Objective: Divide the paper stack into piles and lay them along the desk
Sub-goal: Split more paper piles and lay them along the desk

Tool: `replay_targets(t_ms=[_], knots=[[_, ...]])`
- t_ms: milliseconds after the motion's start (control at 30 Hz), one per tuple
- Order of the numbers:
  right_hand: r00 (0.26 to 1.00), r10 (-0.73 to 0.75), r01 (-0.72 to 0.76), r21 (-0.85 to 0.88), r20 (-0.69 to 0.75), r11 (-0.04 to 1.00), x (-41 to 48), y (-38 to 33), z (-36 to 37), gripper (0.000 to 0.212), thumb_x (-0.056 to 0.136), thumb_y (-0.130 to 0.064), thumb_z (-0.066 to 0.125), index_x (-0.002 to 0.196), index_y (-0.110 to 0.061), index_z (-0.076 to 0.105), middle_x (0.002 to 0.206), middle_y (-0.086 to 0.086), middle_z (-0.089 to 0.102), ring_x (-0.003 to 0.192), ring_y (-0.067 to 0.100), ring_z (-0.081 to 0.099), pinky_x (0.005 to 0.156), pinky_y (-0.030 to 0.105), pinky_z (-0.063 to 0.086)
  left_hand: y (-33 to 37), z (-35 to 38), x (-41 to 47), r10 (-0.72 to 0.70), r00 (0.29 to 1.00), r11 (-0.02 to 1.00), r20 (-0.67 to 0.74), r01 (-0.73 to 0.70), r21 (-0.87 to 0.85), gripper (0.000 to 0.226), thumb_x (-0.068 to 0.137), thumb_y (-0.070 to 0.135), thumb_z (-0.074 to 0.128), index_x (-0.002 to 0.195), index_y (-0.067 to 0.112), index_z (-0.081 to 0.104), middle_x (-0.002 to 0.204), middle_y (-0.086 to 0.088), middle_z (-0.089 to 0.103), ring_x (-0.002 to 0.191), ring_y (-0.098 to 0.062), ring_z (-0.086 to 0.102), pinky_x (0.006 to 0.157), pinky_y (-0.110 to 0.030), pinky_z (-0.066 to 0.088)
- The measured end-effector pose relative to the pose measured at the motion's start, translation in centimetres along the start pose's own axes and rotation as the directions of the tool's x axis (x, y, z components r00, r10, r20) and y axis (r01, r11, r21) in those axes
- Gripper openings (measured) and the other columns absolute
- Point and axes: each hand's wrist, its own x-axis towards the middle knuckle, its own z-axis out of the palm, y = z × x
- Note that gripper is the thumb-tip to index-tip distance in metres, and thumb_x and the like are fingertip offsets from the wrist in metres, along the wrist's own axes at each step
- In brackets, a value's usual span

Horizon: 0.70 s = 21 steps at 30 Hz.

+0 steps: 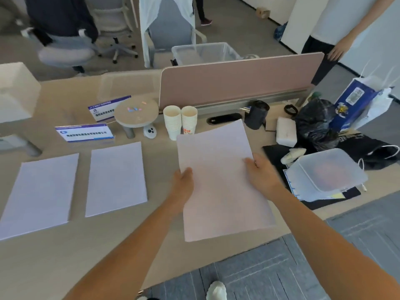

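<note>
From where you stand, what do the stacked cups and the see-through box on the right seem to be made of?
The stacked cups look like paper: matt white walls, thin rims, nested tightly. The box looks like translucent plastic: a frosted surface with a reddish shape showing dimly through it, and rounded moulded corners.

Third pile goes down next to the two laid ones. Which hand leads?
Left, probably. The left hand grips the held stack on the edge nearest the bare desk beside the second pile; the right hand holds the far edge, by the plastic box.
</note>
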Motion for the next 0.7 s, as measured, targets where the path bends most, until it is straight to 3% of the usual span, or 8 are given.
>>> replay_targets(t_ms=[67,133,300,533,633,700], knots=[[1.000,0.009,-0.009,0.013,0.016,1.000,1.1,0.0,-1.0,0.033,0.101,-0.022,0.044,0.068,-0.019,0.040,0.065,-0.006,0.040,0.060,0.010,0.037,0.051,0.024,0.031,0.3,1.4,-0.1,-0.048,0.998,0.999,-0.035,0.048,-0.003,0.045,0.102,0.036,0.036,0.138,0.010,0.042,0.131,-0.003,0.052,0.120,-0.025,0.050,0.106,-0.037,0.037],[1.000,0.007,-0.007,-0.013,0.027,1.000,2.0,0.0,-1.8,0.035,0.101,-0.022,0.044,0.067,-0.022,0.036,0.066,-0.005,0.038,0.060,0.010,0.036,0.054,0.025,0.030,0.8,2.4,0.2,-0.056,0.997,0.998,-0.046,0.055,-0.022,0.045,0.102,0.035,0.035,0.139,0.009,0.039,0.125,0.000,0.047,0.119,-0.022,0.048,0.106,-0.033,0.034],[0.999,0.036,-0.036,-0.110,0.000,0.993,3.6,0.9,-3.4,0.025,0.100,-0.028,0.041,0.080,-0.015,0.049,0.080,0.006,0.050,0.074,0.020,0.047,0.065,0.033,0.037,1.4,4.3,2.0,0.012,1.000,1.000,0.003,-0.012,0.022,0.043,0.100,0.037,0.037,0.128,0.009,0.051,0.125,-0.007,0.059,0.114,-0.029,0.057,0.104,-0.046,0.044],[0.998,0.060,-0.060,-0.106,-0.003,0.993,8.8,2.6,-5.0,0.035,0.102,-0.023,0.042,0.068,-0.017,0.038,0.068,0.001,0.040,0.062,0.015,0.038,0.053,0.029,0.031,2.0,8.3,5.7,-0.013,1.000,0.996,0.012,0.012,0.094,0.052,0.101,0.041,0.035,0.140,0.006,0.041,0.140,-0.011,0.049,0.129,-0.032,0.047,0.110,-0.044,0.036],[0.996,0.065,-0.056,-0.138,0.058,0.989,13.5,4.5,-5.0,0.028,0.102,-0.025,0.040,0.078,-0.012,0.045,0.075,0.007,0.045,0.067,0.018,0.042,0.058,0.031,0.033,1.9,11.1,9.0,-0.026,0.999,0.995,-0.022,0.028,0.097,0.046,0.102,0.037,0.033,0.132,0.004,0.045,0.134,-0.011,0.052,0.124,-0.030,0.050,0.109,-0.043,0.037],[0.991,0.086,-0.070,-0.149,0.104,0.986,17.0,5.9,-4.9,0.023,0.101,-0.027,0.038,0.092,-0.009,0.049,0.084,0.010,0.049,0.076,0.022,0.047,0.065,0.032,0.037,1.8,13.1,11.4,-0.056,0.997,0.993,-0.050,0.061,0.105,0.038,0.102,0.033,0.032,0.122,0.005,0.048,0.119,-0.008,0.053,0.113,-0.026,0.051,0.104,-0.039,0.039]])
